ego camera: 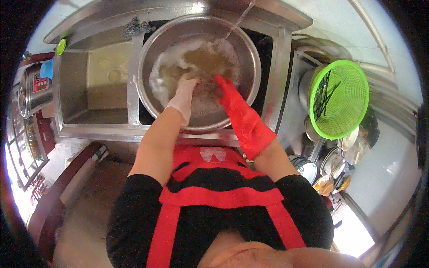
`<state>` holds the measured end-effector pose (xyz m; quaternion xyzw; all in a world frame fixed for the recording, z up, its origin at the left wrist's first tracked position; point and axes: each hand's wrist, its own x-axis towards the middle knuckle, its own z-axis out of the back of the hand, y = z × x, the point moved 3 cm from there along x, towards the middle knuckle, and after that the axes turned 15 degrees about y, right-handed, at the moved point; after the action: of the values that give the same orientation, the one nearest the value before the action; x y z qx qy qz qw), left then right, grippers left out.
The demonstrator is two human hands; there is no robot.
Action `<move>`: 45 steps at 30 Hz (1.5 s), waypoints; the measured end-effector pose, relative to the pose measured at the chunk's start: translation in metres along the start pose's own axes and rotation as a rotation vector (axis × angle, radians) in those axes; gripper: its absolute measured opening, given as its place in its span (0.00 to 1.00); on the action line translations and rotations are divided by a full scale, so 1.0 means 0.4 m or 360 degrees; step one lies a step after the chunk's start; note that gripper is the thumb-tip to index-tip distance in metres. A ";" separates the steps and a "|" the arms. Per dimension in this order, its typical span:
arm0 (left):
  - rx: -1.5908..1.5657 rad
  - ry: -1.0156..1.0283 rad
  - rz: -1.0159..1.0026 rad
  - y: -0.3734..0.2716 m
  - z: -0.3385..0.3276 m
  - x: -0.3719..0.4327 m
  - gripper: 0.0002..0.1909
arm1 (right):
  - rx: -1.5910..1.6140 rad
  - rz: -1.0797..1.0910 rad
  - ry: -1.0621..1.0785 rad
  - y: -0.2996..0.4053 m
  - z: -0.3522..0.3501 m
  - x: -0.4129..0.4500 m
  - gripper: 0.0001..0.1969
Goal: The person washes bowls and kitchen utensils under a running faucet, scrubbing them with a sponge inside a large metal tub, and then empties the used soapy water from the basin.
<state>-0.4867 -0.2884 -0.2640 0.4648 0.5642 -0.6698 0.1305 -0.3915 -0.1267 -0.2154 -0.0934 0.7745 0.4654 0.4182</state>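
Observation:
A large round stainless steel basin [249, 87] with murky, foamy water [204, 58] sits over the right-hand sink. Water runs into it in a thin stream [238, 20] from the upper right. My left hand [186, 88], in a pale glove, dips its fingers into the water left of the middle. Opposite it, my right hand [225, 87] wears a long red rubber glove, its fingers also partly under the surface. Murk and foam hide the fingertips of both hands, so whether they hold anything cannot be seen.
To the left lies a second steel sink compartment [109, 80]. Dark scouring pads [135, 27] rest on the ledge behind the divider. At right stands a green plastic colander [348, 100] with dark chopsticks in it, above stacked dishes [331, 162]. A metal pot [37, 95] is at far left.

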 end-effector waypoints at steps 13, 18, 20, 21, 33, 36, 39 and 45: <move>0.1084 -0.0016 -0.1471 -0.212 -0.251 -0.246 0.18 | 0.0802 -0.0224 0.0851 -0.019 -0.015 0.099 0.30; 0.1115 -0.0344 -0.0743 -0.127 -0.028 -0.056 0.22 | -0.0118 0.0090 0.0355 -0.008 0.010 -0.008 0.29; 0.1219 -0.0322 -0.0706 -0.063 0.015 -0.018 0.22 | -0.0399 0.0152 0.0333 0.004 0.084 -0.008 0.26; 0.1291 -0.0712 -0.0550 -0.048 0.030 -0.014 0.22 | -0.0694 0.0218 0.0320 0.014 0.108 -0.005 0.22; 0.0802 -0.0163 -0.1295 -0.175 -0.314 -0.299 0.18 | 0.0866 -0.0308 0.0913 -0.009 0.014 0.122 0.18; 0.1393 -0.0304 -0.1653 -0.225 -0.244 -0.239 0.13 | 0.0854 -0.0165 0.0951 -0.011 -0.029 0.098 0.18; 0.1240 -0.0298 -0.0824 -0.236 -0.101 -0.110 0.15 | 0.0457 0.0197 0.0778 -0.012 -0.031 0.036 0.19; 0.0951 -0.0616 -0.0314 -0.020 0.059 0.021 0.17 | -0.0484 0.0106 0.0294 0.026 0.037 -0.036 0.24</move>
<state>-0.5081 -0.3035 -0.2670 0.2905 0.3506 -0.8899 0.0282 -0.3796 -0.1127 -0.2012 -0.1723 0.7329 0.5802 0.3105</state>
